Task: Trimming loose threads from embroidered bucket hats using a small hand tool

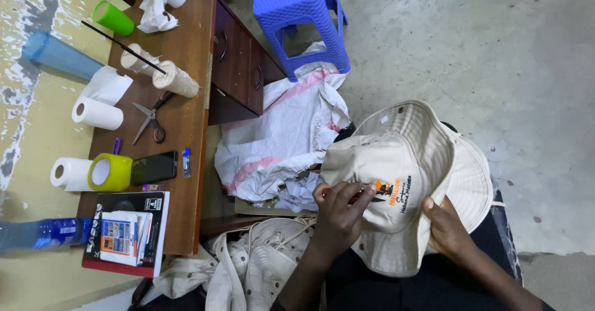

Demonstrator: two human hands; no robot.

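The person sits at lower right of the frame with a cream bucket hat [406, 181] on the lap, crown side showing an embroidered patch in orange and black. The left hand [338, 212] is closed in a pinch on the hat beside the patch, fingertips pressed against the cloth with a small red item between them; what that item is cannot be told. The right hand [447, 229] grips the hat's lower right edge, thumb on top of the cloth and fingers hidden beneath the brim.

Just beside the left forearm, at lower centre, lies a second cream hat [260, 261] with metal eyelets, resting on the floor side of the lap. Above it a white woven sack [285, 137] with pink stripes is heaped against the wooden desk [186, 125]. A blue plastic stool [300, 13] stands at upper centre on the concrete floor.

On the desk, left half of the frame: scissors [152, 115], a black phone [154, 168], a yellow-green tape roll [110, 172], two white paper rolls, pale thread cones [175, 79], a green cup [113, 18] and a dark book [127, 231] at the desk's lower end. A blue bottle [43, 233] lies at lower left, apart from the desk
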